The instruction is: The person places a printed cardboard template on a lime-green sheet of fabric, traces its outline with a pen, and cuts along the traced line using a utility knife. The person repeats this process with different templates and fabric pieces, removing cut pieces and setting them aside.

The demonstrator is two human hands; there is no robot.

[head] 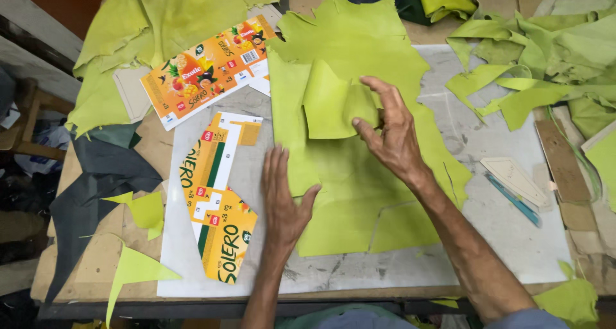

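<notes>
Head view, looking down on a cutting desk (pixel 500 252). A large, irregular sheet of lime-green leather (pixel 359 175) lies on the pale grey cutting board that covers the middle of the desk. The left hand (pixel 282 197) rests flat on the sheet's lower left edge, fingers together and extended, gripping nothing. The right hand (pixel 388 133) sits near the sheet's centre, thumb and fingers pinched on a folded flap of the same green leather (pixel 330 104), which stands lifted and curled off the sheet. Left of the sheet lie two orange printed cardboard patterns cut from juice cartons (pixel 218 194), with a third, wider orange carton piece (pixel 205 69) above them. Right of the sheet lie a pointed pale card template (pixel 513 178) and a blue-handled tool (pixel 513 199). Above and right of the sheet sits a heap of green leather offcuts (pixel 552 59). Judgement: the fold would handle best with the flat hand pinning the sheet firmly while the flap is turned smoothly, without creasing.
</notes>
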